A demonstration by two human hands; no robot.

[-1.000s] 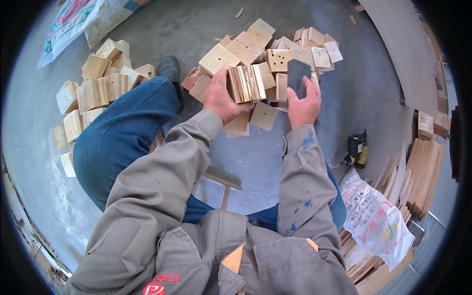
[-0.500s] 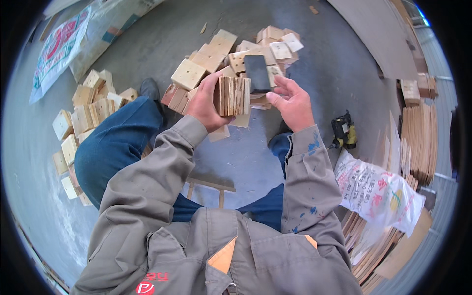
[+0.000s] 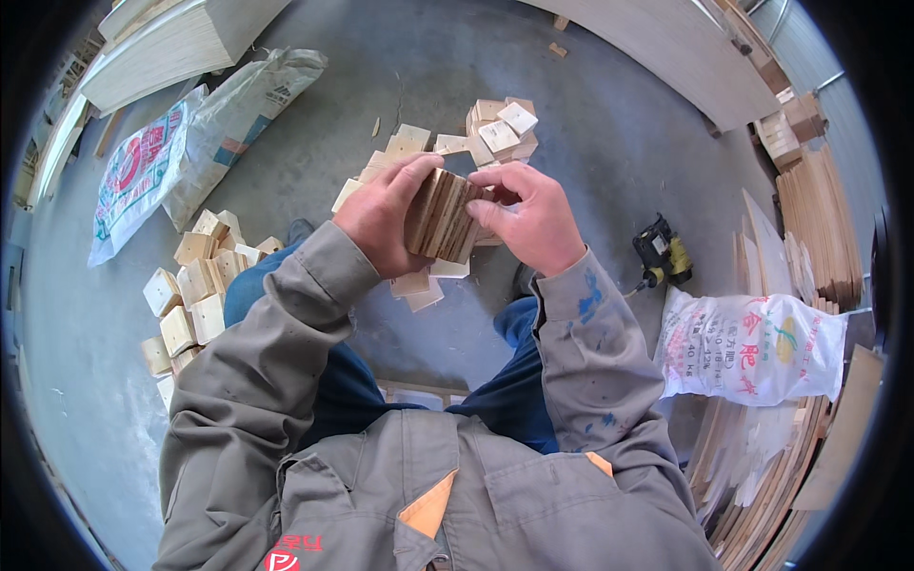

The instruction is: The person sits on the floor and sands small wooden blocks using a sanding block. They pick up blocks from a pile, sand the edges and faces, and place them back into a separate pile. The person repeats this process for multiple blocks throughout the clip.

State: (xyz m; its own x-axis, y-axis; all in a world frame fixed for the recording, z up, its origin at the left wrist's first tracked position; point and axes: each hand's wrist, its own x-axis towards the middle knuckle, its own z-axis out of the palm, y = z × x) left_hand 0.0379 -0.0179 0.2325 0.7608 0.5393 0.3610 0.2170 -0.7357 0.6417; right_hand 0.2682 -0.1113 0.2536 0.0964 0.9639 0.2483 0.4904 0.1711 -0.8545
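My left hand (image 3: 383,214) is wrapped round a thick plywood block (image 3: 444,217), its layered edge facing up toward me. The block is held above the floor between my knees. My right hand (image 3: 533,211) is closed at the block's right side, with thumb and fingertips pinched against its edge. Below and beyond my hands lies a loose heap of pale wooden blocks (image 3: 500,133), some with small dark holes. Part of that heap is hidden behind my hands and the block.
More wooden blocks (image 3: 195,285) lie piled by my left leg. A black and yellow power tool (image 3: 662,249) rests on the floor at right, near a white printed sack (image 3: 752,347) over stacked boards (image 3: 819,224). Sacks (image 3: 143,171) and large panels (image 3: 181,48) stand far left.
My right hand has come in from the right and now touches the plywood block, which has tilted. The view has shifted, and the dark flat piece beside the block no longer shows.
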